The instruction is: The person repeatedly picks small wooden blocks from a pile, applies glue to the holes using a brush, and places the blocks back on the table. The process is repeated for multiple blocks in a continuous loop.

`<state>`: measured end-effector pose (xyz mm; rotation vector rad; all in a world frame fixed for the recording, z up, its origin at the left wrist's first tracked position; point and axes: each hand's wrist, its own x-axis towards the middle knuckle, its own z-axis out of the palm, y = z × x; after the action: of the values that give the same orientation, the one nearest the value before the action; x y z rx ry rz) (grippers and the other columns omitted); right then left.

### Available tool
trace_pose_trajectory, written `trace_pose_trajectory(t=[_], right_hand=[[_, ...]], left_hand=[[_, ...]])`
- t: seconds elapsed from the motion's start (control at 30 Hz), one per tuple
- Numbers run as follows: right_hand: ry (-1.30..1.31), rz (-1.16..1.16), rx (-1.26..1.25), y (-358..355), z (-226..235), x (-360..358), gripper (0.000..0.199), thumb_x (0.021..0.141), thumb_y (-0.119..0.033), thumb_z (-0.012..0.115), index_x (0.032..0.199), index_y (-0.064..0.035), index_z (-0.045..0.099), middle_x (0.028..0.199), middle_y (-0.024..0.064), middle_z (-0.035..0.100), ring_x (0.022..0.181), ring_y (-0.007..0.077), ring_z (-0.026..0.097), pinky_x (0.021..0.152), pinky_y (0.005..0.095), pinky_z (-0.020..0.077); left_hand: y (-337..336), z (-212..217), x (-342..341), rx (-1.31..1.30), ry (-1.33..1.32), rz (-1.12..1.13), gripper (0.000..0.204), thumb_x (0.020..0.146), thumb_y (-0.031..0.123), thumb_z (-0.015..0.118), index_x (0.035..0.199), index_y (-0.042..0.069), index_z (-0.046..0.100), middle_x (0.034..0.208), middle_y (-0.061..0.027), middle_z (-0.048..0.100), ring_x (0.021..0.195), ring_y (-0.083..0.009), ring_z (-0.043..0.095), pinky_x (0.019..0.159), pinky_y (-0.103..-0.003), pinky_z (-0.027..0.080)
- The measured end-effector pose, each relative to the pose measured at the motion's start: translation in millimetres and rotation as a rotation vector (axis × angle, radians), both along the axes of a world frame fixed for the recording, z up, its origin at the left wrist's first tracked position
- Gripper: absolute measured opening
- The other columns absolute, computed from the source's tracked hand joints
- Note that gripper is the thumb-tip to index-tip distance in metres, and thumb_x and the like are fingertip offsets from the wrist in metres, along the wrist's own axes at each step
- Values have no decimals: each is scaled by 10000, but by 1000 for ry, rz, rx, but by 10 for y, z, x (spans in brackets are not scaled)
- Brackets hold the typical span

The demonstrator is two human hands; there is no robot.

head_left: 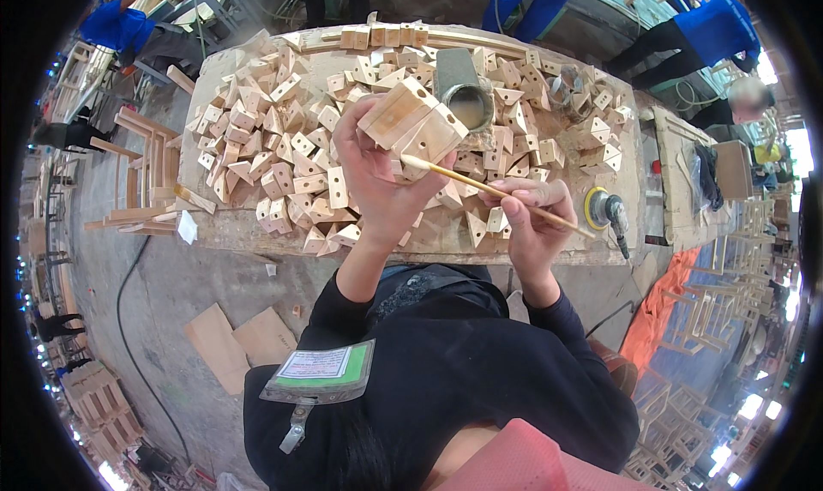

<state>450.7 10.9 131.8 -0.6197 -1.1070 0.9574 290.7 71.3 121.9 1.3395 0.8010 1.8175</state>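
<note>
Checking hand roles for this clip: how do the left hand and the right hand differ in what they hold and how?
The left hand is raised and grips a stack of corner-shaped wooden blocks; the right hand sits lower and pinches a thin wooden stick. The left wraps its load from the side; the right holds the stick like a pen, tip at the blocks. Both are bare, above the block-covered workbench.

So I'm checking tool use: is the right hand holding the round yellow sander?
No: the right hand grips a thin wooden stick whose tip touches the wooden blocks in the left hand; the sander lies on the table.
</note>
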Motion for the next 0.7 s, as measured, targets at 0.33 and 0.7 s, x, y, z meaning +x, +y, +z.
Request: trace_pose_trajectory(t=[0.33,0.7], right_hand=[[73,-228,-118,159,4,20,103,917,5,602,903,-8,501,979,225,666,844,244,693,740,330,587],[-7,-217,-56,169,-14,14,145,884,84,601,945,-5,504,1066,236,645,955,262,677,810,337,584]], left_hand=[[52,-87,-65,10,81,46,860,608,-17,732,1359,24,314,1264,-117,386,1181,-218,454,1030,-358,376],[16,-82,-102,33,143,131,855,596,83,765,1347,23,361,1244,-110,409,1172,-228,449,1031,-372,331]])
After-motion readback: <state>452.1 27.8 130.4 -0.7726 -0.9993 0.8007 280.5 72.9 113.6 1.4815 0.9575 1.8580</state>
